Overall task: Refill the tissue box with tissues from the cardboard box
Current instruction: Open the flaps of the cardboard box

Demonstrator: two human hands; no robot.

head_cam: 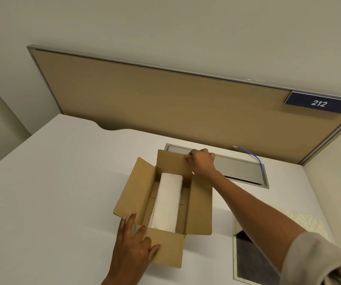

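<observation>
A brown cardboard box (199,206) sits open in the middle of the white desk, all its flaps folded outward. Inside lies a long white stack of tissues (168,202). My left hand (133,241) rests flat on the near flap and the box's near-left corner, fingers spread. My right hand (201,162) pinches the top edge of the far flap, holding it upright. The tissue box (309,222), pale with a leaf pattern and a dark opening, stands at the right, partly hidden behind my right forearm.
The white desk (52,192) runs back to a tan partition panel (165,103) bearing a blue "212" plate (318,102). A grey metal cable hatch (239,169) lies behind the cardboard box, with a blue cable (251,156) coming out of it.
</observation>
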